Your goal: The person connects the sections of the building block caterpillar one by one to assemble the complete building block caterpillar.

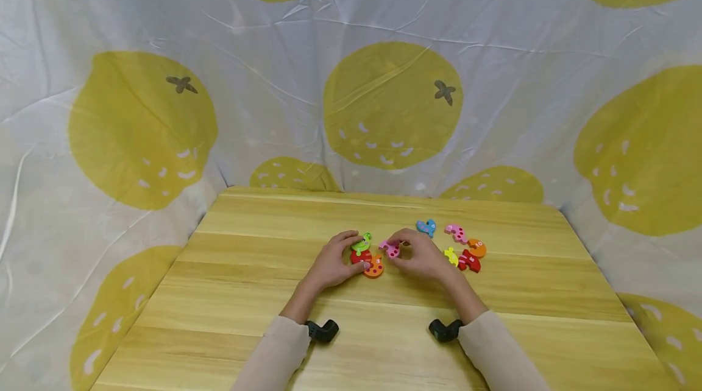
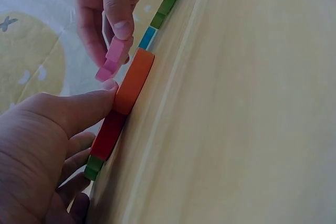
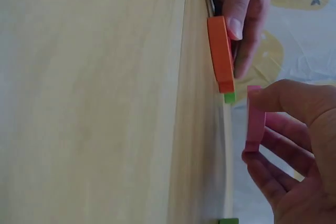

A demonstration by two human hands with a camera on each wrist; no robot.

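Note:
In the head view, my left hand [image 1: 333, 262] rests around a joined row of pieces: a green one [image 1: 362, 245] with a face, a red one [image 1: 359, 257] and an orange dotted one [image 1: 374, 267]. Its thumb touches the orange piece [image 2: 135, 80] in the left wrist view. My right hand [image 1: 421, 256] pinches a pink dotted piece [image 1: 390, 250] between thumb and fingers, just right of that row. The right wrist view shows the pink piece [image 3: 255, 121] held on edge, apart from the orange piece [image 3: 220, 51].
Right of my right hand lie more loose pieces on the wooden table [image 1: 384, 342]: blue [image 1: 426, 228], pink [image 1: 456, 232], orange [image 1: 477, 248], yellow [image 1: 451, 256] and red [image 1: 470, 261]. A lemon-patterned cloth [image 1: 263, 92] hangs behind the table.

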